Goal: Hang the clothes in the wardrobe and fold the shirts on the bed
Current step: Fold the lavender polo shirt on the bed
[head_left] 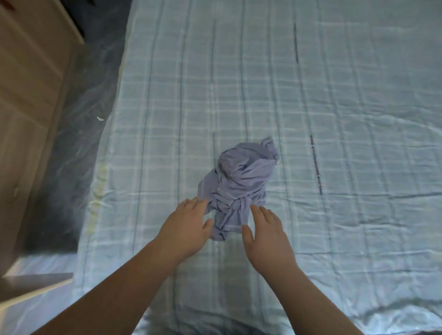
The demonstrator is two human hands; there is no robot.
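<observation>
A pale checked bed beside a wooden wardrobe at nine o'clock. The crumpled lilac shirt lies mid-bed, long axis twelve-to-six. Left hand and right hand, fingers relaxed and straight, flank its near end, grasping nothing.

Left hand and right hand reach forward, fingers straight.

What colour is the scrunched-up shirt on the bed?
The shirt is a plain pale purple, lavender-blue, best seen in the head view.

View: one head camera, wide-angle
Facing: forward and down onto the bed
Nearness: close above the bed's near edge
Span: bed fills most of the frame
</observation>
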